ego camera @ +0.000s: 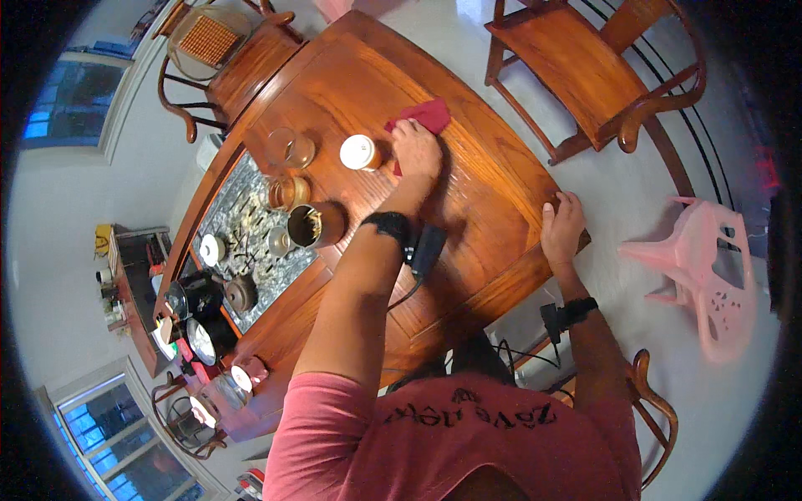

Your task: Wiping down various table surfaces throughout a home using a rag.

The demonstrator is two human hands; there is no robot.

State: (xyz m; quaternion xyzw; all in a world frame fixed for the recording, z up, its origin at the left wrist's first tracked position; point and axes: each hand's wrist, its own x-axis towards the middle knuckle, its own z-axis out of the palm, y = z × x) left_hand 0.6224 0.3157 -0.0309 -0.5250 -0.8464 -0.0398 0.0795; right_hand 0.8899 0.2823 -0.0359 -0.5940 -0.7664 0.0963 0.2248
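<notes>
My left hand (pixel 418 150) presses down on a dark red cloth (pixel 432 116) on the wooden table (pixel 482 181); the cloth sticks out past the fingers and beside the palm. Just left of this hand stands an orange-brown bottle with a white lid (pixel 358 153). My right hand (pixel 562 228) rests on the table's right edge near the corner, holding nothing. Left of the lidded bottle are a clear glass vessel (pixel 299 151), a glass cup with an amber tint (pixel 289 193) and a dark cylindrical container (pixel 316 225) with small pale pieces inside. A small glass cup (pixel 279 241) stands beside it.
A grey stone tray (pixel 250 206) set in the table holds a brown clay teapot (pixel 240 294) and a white lidded piece (pixel 212 250). Dark pots (pixel 199 294) and jars (pixel 249 373) stand beyond. Wooden chairs (pixel 583 69) and a pink plastic stool (pixel 708 269) surround the table.
</notes>
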